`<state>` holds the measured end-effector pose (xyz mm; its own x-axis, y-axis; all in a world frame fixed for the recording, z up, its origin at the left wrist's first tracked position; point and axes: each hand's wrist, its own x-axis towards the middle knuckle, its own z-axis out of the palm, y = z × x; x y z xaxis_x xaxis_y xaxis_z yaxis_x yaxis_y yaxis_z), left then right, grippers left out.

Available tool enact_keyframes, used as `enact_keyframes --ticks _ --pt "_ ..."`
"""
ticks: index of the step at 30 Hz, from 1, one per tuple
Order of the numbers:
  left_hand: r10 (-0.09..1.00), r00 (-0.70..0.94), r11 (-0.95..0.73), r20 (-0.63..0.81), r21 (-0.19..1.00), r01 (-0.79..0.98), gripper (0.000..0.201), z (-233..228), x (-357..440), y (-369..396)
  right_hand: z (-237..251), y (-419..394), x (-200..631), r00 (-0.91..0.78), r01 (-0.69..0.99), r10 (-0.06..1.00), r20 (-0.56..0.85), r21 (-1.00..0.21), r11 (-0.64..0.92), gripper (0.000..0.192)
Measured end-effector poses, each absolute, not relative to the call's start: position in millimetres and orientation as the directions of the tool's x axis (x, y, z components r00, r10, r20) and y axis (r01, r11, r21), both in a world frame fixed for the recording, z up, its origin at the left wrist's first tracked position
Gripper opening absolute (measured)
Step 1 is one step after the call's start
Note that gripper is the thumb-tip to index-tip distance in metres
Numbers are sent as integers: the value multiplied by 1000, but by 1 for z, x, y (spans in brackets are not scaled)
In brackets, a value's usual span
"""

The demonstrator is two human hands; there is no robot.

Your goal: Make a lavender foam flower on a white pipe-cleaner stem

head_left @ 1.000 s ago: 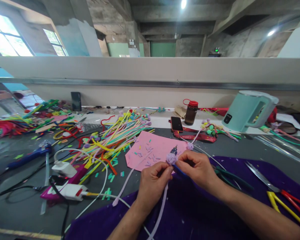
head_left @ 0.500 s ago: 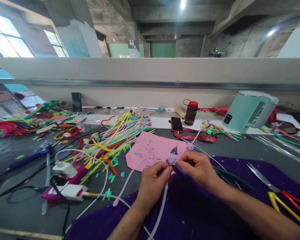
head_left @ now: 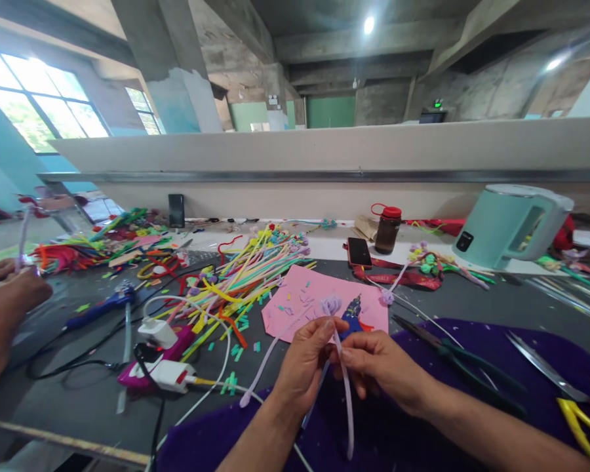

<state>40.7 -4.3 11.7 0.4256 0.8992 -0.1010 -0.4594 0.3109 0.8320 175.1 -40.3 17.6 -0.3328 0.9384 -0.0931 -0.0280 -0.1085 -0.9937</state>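
While a co-worker's hands (head_left: 2, 295) work at the table's (head_left: 54, 406) left edge, the left hand (head_left: 305, 357) near the front edge pinches a lilac pipe cleaner (head_left: 344, 387) just below its curled flower head (head_left: 330, 305). Touching it, the right hand (head_left: 378, 364) is closed around a blue glue gun (head_left: 350, 320) over the pink sheet (head_left: 319, 298). Dark pliers (head_left: 452, 354) lie further right on the purple cloth (head_left: 521, 367).

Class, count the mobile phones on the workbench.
2: an upright phone against the back ledge, and a flat phone beside the red-lidded bottle. Clutter may hide others.
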Motion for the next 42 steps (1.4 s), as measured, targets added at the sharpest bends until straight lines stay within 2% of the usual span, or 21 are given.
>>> enact_keyframes --ticks 4,8,11,13,15,18,20,24,31,34,38,40,42 --pt "895 435 304 -99 849 -432 22 10 43 -5 13 -38 176 -279 -47 958 -61 -996 -77 23" --pt "904 412 312 -118 839 -445 19 7 44 -3 9 -34 179 -189 110 981 39 -992 61 21" --pt "906 408 306 -115 843 -443 15 3 44 -1 9 -33 179 -152 210 988 39 -975 71 21" --pt "905 407 316 -126 839 -444 12 3 43 0 10 -33 178 -147 203 989 32 -977 61 21" --pt "900 413 336 -138 824 -457 12 5 43 0 12 -34 176 -178 128 984 1 -991 24 21" --pt "902 413 337 -123 800 -496 13 11 41 0 14 -38 172 -267 -14 958 -105 -994 -113 17" --pt "908 395 343 -137 785 -516 13 14 39 0 14 -42 170 -325 -51 931 -169 -979 -196 15" --pt "907 371 389 -200 734 -557 16 18 36 2 13 -52 163 -418 -13 872 -254 -958 -285 10" --pt "911 351 395 -219 709 -584 14 17 35 5 7 -57 160 -475 91 819 -323 -943 -319 11" --pt "919 331 380 -214 705 -599 13 15 33 7 2 -58 162 -497 190 803 -329 -944 -269 12" --pt "914 352 386 -202 699 -601 14 15 28 10 0 -58 171 -518 369 811 -270 -926 -72 18" --pt "905 370 402 -209 704 -586 14 16 28 9 3 -55 176 -504 373 834 -224 -927 -24 21" --pt "904 376 398 -205 724 -563 14 17 29 8 8 -49 178 -463 299 871 -163 -954 -19 22"
